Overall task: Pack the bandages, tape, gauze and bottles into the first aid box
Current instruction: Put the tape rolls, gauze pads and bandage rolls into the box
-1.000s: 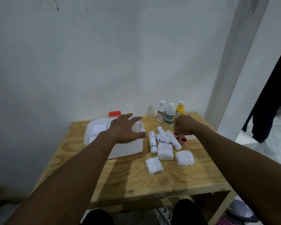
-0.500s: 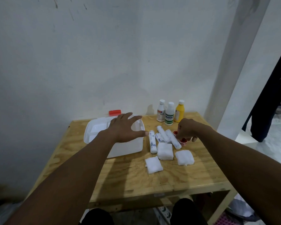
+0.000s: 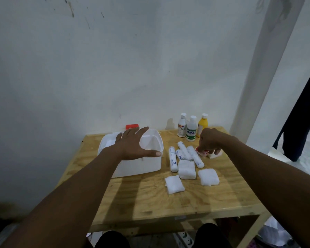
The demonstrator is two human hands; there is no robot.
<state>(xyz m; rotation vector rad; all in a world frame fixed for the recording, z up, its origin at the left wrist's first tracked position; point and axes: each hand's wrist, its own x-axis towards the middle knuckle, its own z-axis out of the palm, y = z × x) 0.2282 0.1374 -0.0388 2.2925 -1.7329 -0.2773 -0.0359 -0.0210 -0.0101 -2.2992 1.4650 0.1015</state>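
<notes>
Plywood table [image 3: 150,203], left hand [image 3: 132,145] splayed over white plastic box [image 3: 138,167], right hand [image 3: 211,140] pinching red tape roll [image 3: 204,152]

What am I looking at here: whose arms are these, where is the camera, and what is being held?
There is no machine: a person works bare-handed, and the single camera sits on their head, looking down over both arms. On the wooden table are an open white first aid box, three bottles at the back, rolled bandages and three gauze squares. The left hand is spread open over the box, holding nothing. The right hand grips the red-rimmed tape rolls beside the bandages; whether they are lifted yet is unclear.
</notes>
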